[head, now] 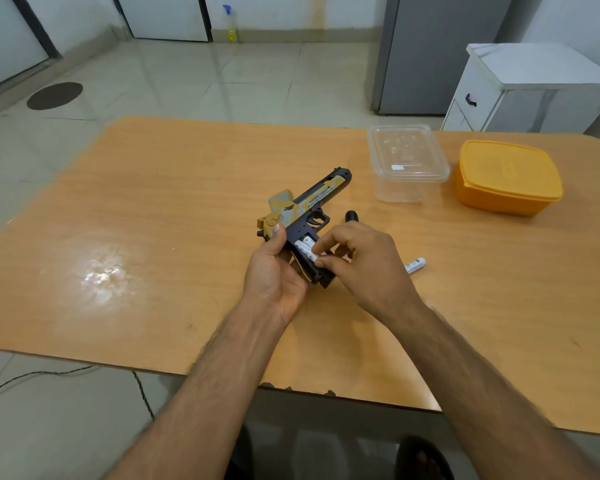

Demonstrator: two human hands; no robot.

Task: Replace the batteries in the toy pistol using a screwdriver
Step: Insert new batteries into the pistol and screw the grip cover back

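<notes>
A black and gold toy pistol (309,206) is held over the middle of the table, muzzle pointing away to the right. My left hand (274,271) grips it at the back of the grip. The grip's battery bay is uncovered, with white batteries (304,247) lying in it. My right hand (361,261) pinches one of those batteries at the bay with thumb and forefinger. One more white battery (415,265) lies loose on the table to the right of my right hand. A black rounded end, perhaps the screwdriver handle (351,215), pokes out behind my right hand.
A clear plastic container (407,164) and a lidded orange box (506,176) stand at the table's far right. The wooden table (153,237) has a chipped front edge. A white cabinet and a grey fridge stand beyond; a cable trails on the floor at left.
</notes>
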